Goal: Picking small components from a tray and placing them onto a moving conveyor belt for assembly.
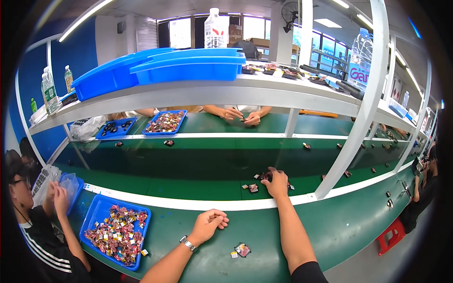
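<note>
My right hand (277, 185) reaches over the white rail onto the green belt. Its fingers close around small dark electronic parts in a little cluster (262, 176); a part with a pale tab (254, 188) lies just beside it. My left hand (210, 225), with a metal watch at the wrist, hovers near the bench edge, fingers curled and nothing visible in them. Between my forearms, a small electronic part with wires and a white-and-yellow tab (243, 250) lies on the green bench. Left of my left arm, a blue tray (147, 221) holds a heap of similar parts.
A white rail (179, 202) and slanted post (354, 122) stand between bench and belt. Overhead, a shelf carries blue bins (188, 68) and bottles. Co-workers sit at left, right and opposite, where hands (240, 115) handle a part. Another filled blue tray (165, 122) sits across the belt.
</note>
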Demonstrator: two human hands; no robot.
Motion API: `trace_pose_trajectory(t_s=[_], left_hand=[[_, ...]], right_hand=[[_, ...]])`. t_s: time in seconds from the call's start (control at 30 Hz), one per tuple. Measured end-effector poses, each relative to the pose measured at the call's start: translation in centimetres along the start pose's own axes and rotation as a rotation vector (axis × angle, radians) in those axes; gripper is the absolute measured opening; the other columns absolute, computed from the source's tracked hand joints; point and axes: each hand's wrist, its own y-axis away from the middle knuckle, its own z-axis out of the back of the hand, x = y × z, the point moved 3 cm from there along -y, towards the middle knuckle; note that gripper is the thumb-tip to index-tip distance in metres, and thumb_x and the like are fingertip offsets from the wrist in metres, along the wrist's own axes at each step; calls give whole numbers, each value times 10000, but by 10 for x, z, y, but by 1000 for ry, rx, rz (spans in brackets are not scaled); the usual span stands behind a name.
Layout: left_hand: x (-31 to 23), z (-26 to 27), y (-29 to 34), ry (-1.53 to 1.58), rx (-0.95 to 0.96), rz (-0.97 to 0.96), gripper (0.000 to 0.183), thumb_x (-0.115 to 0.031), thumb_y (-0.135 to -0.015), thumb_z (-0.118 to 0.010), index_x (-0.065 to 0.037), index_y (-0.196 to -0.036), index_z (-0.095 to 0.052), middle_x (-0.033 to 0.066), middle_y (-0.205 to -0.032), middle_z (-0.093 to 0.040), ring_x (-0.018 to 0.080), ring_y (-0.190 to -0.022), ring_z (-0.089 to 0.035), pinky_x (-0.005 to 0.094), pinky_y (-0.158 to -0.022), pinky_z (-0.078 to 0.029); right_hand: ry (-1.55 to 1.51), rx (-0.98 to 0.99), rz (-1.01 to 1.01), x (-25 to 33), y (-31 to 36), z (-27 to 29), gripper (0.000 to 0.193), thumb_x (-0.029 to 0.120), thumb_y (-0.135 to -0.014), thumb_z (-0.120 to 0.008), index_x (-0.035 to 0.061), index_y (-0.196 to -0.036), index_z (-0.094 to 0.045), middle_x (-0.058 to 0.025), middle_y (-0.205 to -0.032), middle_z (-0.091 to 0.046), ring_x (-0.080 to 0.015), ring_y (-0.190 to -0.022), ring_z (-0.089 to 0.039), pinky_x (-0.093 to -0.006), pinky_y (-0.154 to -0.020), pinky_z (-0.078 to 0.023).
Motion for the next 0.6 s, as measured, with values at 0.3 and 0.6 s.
trace_pose_trajectory(t_s=[0.3,0.6], left_hand=[[-9,-5,11,93,29,118,286,-185,-1037,-469,47,-1162,-580,136,-1017,-675,167,-802,-655,281,-708,-544],[3,-10,15,317,273,306,317,-247,-1050,-467,22,-1190,-561,114,-1011,-671,143,-822,-651,269,-741,-546]], right_hand=[[-547,241,313,64,96,43,693,163,-719,-835,72,-1335,-533,-52,-1152,-696,-277,-1201,-536,-392,-1061,-396],[-469,526,558,119,131,52,727,177,-770,-798,82,-1412,-471,-59,-1285,-637,-290,-1250,-489,-402,-1092,-383]])
